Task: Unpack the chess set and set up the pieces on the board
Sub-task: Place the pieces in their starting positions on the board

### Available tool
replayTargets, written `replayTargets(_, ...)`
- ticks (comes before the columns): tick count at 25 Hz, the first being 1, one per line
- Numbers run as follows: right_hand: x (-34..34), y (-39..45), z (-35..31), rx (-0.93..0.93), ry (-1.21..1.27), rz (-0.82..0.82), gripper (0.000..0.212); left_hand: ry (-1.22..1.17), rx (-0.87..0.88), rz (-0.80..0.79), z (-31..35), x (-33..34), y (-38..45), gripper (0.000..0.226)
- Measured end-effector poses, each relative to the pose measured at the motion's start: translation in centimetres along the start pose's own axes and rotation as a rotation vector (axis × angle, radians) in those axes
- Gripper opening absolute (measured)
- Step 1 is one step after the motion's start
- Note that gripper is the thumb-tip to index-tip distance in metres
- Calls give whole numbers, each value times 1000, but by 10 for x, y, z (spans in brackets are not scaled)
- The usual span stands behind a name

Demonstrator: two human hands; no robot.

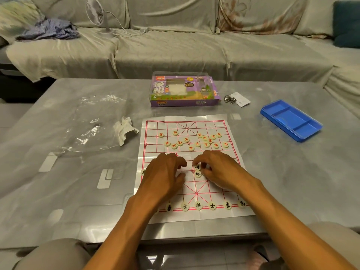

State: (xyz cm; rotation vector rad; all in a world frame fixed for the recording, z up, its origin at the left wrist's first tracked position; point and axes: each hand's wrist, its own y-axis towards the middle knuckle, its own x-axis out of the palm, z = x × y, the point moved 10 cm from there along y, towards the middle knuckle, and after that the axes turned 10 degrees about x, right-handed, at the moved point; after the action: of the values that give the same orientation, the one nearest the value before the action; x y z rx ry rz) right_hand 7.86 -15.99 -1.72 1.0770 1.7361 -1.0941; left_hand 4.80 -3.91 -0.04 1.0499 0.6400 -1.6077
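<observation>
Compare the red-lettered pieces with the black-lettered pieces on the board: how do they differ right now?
The red-lettered pieces lie scattered in a loose cluster on the far half of the board; the black-lettered pieces mostly stand in a neat row along the near edge. None of the red ones is being handled; two black ones sit by the right hand. Both sets are pale round discs.

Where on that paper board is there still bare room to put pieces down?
The far rows of the board, beyond the loose red pieces, are bare. So is the near palace grid between both hands and the black back row. It is crowded mid-board: the red pieces are bunched, and the left hand and right hand cover the centre.
</observation>
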Motion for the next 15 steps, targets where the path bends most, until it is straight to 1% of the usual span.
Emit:
replayTargets(3, 2, 2, -3, -6, 19, 12, 28, -6, -3, 16, -1, -4, 0, 32)
replayTargets(7, 7, 4, -7, -34, 17, 4, 30, -16, 2, 38, -3, -10, 0, 31)
replayTargets(11, 11, 5, -5, -37, 8, -11, 31, -22, -8, 25, -2, -9, -1, 32)
replayTargets(15, 6, 5, 0, -9, 87, 31, 26, -26, -7, 41, -3, -13, 0, 30)
